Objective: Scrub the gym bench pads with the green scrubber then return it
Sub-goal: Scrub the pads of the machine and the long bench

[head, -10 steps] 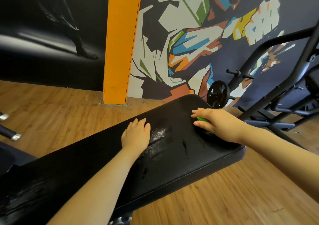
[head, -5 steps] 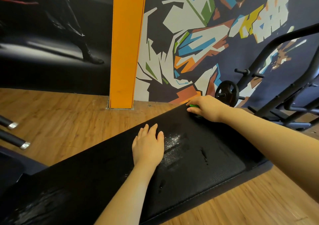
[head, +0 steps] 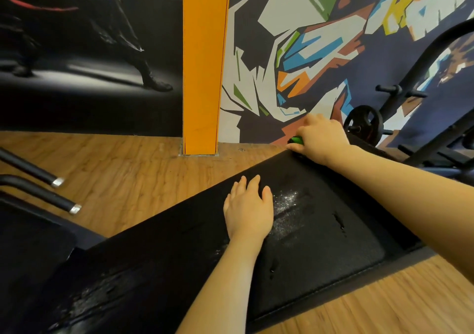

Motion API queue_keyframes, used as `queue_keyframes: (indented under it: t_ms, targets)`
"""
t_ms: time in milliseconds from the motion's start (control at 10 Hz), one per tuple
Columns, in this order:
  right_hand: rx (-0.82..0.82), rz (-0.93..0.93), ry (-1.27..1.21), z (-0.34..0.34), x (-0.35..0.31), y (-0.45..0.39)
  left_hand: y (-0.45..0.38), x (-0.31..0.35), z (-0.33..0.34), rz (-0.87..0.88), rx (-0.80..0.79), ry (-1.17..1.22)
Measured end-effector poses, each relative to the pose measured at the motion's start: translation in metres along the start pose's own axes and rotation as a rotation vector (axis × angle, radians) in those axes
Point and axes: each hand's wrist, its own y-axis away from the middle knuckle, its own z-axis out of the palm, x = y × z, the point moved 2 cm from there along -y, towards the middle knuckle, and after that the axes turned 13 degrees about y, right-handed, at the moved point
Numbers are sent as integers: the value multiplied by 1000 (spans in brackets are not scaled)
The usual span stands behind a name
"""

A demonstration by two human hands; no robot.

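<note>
While the right hand (head: 320,139) grips the green scrubber (head: 297,140), nothing legible shows.

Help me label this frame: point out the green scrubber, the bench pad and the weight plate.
green scrubber (head: 297,140): head view, green edge showing beside the right hand.
bench pad (head: 320,244): head view, bare black top surface.
weight plate (head: 363,121): head view, upper face of the disc.

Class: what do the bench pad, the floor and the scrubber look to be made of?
Bench pad: black vinyl or leather-like cover, judging by its fine grain and stitched seam. Floor: wood or wood-look laminate; plank grain shows. Green scrubber: mostly hidden under the right hand; material unclear.
</note>
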Motion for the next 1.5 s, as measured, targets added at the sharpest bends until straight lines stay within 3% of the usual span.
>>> queue_keyframes:
  t_ms: [300, 700, 1100, 1500]
  targets:
    - [-147, 62, -368, 2, -14, -11, 0, 0, 1, -3, 8, -7]
    - [-146, -80, -203, 8, -16, 1, -1, -2, 1, 7, 15, -15]
    - [-144, -276, -198, -4, -5, 42, -2, -3, 2, 18, 12, -7]
    - [-104, -220, -247, 8, -31, -2, -2, -4, 3, 9, 24, 2]
